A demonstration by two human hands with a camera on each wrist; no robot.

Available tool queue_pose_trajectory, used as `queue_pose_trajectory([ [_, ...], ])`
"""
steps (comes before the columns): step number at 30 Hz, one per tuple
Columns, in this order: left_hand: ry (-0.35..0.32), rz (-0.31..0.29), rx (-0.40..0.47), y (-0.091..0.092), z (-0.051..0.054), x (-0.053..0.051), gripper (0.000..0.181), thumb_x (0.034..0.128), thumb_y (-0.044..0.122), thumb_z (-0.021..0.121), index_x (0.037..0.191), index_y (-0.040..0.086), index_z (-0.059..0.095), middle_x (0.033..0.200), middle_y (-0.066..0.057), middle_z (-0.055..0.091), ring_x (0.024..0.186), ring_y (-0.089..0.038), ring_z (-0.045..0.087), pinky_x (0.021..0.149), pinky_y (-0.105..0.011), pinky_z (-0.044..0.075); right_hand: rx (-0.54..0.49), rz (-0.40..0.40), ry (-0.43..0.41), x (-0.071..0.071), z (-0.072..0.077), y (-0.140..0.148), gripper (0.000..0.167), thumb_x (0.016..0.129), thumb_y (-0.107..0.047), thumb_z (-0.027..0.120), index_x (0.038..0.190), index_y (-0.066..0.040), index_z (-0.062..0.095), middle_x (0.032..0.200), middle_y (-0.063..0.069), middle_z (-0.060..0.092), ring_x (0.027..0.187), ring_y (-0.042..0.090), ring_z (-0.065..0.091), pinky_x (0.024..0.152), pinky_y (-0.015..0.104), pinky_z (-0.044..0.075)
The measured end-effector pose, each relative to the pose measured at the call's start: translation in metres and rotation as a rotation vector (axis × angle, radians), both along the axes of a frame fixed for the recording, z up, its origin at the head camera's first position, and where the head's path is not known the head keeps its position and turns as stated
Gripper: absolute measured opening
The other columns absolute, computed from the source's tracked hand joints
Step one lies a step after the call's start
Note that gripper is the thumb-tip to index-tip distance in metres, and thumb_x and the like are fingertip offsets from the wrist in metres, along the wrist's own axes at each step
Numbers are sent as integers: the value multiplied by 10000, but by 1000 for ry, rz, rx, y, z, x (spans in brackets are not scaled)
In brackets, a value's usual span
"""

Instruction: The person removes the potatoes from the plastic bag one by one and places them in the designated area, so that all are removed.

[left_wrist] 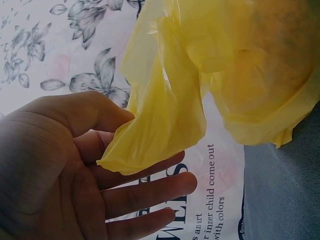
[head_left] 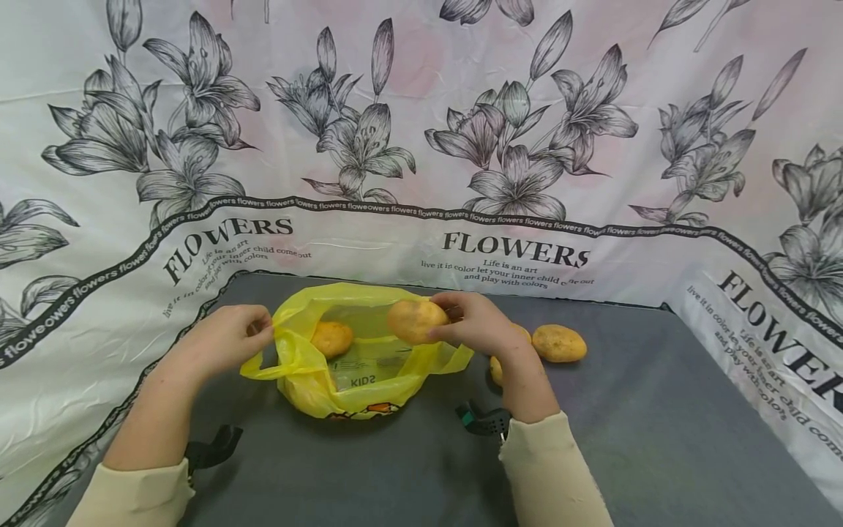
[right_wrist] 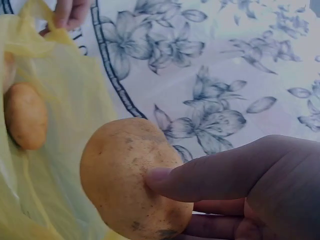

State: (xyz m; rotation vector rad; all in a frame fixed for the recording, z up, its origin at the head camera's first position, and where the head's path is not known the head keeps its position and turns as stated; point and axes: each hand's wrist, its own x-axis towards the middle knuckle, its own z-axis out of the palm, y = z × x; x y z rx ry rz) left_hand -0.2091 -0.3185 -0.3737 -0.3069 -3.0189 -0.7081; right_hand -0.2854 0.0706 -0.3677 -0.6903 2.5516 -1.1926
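Observation:
A yellow plastic bag stands on the dark table with its mouth spread. My left hand pinches the bag's left handle between thumb and forefinger; in the left wrist view the other fingers of that hand extend loosely. Over the right side of the bag's mouth, my right hand grips a potato with the thumb across its face. The right wrist view shows this potato large, with dark specks. Another potato lies inside the bag at the left.
Right of the bag, a potato lies on the grey table. More potato surface shows partly behind my right forearm. A flower-printed sheet rises behind the table and along its sides. Black straps are on both wrists.

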Motion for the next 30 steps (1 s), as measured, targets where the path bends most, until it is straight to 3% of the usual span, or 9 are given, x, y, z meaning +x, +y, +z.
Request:
queue_pose_trajectory([
  [16, -12, -1, 2, 0, 0, 0, 115, 972, 199, 643, 901, 109, 652, 895, -20, 678, 782, -209, 588, 671, -397, 492, -4, 10, -36, 0, 6, 39, 540, 891, -183, 772, 1396, -82, 609, 1217, 82, 685, 1090, 248, 633, 933, 457, 499],
  [30, -3, -2, 0, 2, -1, 0, 115, 972, 190, 630, 884, 119, 649, 865, -4, 665, 754, -191, 572, 655, -374, 477, -39, -70, -130, 8, 13, 82, 577, 919, -130, 725, 1449, -2, 535, 1332, 175, 626, 1104, 272, 629, 981, 500, 494],
])
